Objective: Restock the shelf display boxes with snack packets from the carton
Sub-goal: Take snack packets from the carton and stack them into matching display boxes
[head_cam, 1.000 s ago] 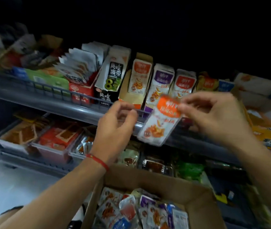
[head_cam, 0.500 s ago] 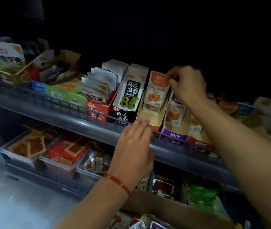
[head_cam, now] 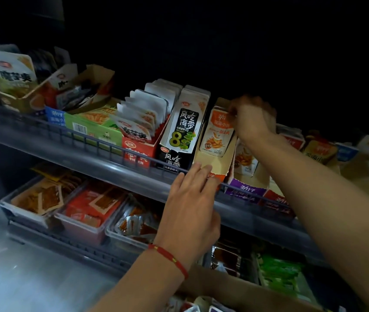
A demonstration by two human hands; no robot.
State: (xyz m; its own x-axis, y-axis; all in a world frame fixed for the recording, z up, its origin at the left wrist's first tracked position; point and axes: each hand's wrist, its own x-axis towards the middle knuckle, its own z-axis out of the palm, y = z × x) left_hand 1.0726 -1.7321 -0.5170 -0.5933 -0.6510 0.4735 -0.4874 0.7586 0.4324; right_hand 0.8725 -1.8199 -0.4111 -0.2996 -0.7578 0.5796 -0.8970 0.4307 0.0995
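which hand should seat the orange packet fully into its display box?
Right. The right hand already pinches the orange packet's top edge over the display box. The left hand lies with straight fingers on the box front, steadying it.

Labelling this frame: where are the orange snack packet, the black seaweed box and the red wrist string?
orange snack packet [head_cam: 217,136], head view, front face.
black seaweed box [head_cam: 182,131], head view, front panel.
red wrist string [head_cam: 170,257], head view, mid-band.

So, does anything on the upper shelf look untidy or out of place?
Yes. At the far left, an open brown box sits tilted, with dark packets lying jumbled inside, unlike the upright rows beside it.
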